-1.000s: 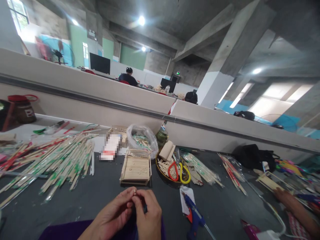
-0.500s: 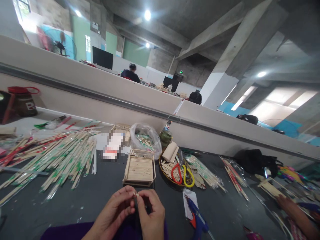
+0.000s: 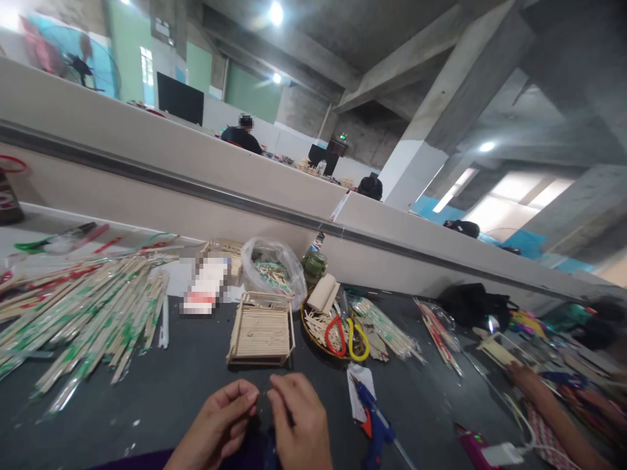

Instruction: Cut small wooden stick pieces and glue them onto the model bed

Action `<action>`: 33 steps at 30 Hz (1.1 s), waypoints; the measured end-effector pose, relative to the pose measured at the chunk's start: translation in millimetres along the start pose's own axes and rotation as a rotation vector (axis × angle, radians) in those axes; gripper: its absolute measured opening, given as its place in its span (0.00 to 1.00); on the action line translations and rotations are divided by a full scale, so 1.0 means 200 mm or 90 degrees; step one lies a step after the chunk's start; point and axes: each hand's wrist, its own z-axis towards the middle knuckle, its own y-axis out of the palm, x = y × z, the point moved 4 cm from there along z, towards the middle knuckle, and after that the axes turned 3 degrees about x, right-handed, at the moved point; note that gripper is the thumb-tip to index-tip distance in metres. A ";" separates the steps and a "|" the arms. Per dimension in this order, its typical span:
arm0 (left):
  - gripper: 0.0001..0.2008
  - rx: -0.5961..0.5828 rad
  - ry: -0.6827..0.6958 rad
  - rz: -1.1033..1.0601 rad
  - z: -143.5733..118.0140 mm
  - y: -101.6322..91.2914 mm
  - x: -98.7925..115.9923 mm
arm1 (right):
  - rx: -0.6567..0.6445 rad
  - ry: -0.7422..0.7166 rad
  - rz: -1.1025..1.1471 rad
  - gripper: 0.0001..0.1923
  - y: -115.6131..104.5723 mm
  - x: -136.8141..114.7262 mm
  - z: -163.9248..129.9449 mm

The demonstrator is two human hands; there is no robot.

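Low over the near edge of the dark table, my left hand [image 3: 223, 418] is closed, its thumb and index finger pinched together. Beside it my right hand [image 3: 301, 418] has its thumb and fingertips closed too. A narrow gap separates the two pinches; whatever they hold is too small to make out. Just beyond my hands stands a small frame [image 3: 259, 333] built of thin wooden sticks. To its right a round basket [image 3: 313, 343] holds short stick pieces, a beige roll [image 3: 323, 294] and scissors [image 3: 360, 339] with red and yellow handles. A blue glue gun [image 3: 375, 411] lies right of my right hand, partly over white paper [image 3: 356, 378].
Wrapped wooden sticks [image 3: 108, 313] spread across the left. Behind the frame sit a clear plastic bag [image 3: 249, 261] of stick pieces and a green jar [image 3: 313, 264]. A co-worker's arm [image 3: 539, 398] reaches in at right, near cables. A low partition [image 3: 196, 202] bounds the table.
My fingertips met around a tiny pale piece before; now they are slightly apart. The view has turned a little to the right, showing more of the table there.
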 end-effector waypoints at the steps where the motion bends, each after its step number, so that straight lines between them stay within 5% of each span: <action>1: 0.19 0.005 -0.003 -0.004 0.00 -0.01 0.00 | 0.010 0.002 -0.039 0.13 -0.06 0.05 0.04; 7: 0.16 0.020 -0.018 -0.026 -0.01 -0.02 0.00 | 0.013 0.174 -0.341 0.17 -0.38 0.52 0.36; 11: 0.18 0.019 -0.028 -0.027 0.00 -0.02 -0.03 | -0.057 0.281 -0.411 0.11 -0.35 0.73 0.46; 17: 0.20 -0.004 -0.024 -0.024 0.04 -0.05 -0.05 | -0.053 0.383 -0.379 0.20 -0.26 0.85 0.46; 23: 0.21 0.014 -0.011 -0.040 0.04 -0.07 -0.01 | 0.057 0.403 -0.240 0.32 -0.41 0.84 0.42; 27: 0.22 0.038 0.042 -0.071 0.03 -0.09 0.03 | 0.089 0.379 -0.081 0.41 -0.49 0.68 0.28; 31: 0.22 0.061 0.073 -0.085 0.02 -0.10 0.05 | 0.074 0.331 0.210 0.38 -0.39 0.44 0.00; 33: 0.21 0.072 0.082 -0.085 0.00 -0.10 0.06 | 0.120 0.276 0.236 0.32 -0.30 0.33 -0.14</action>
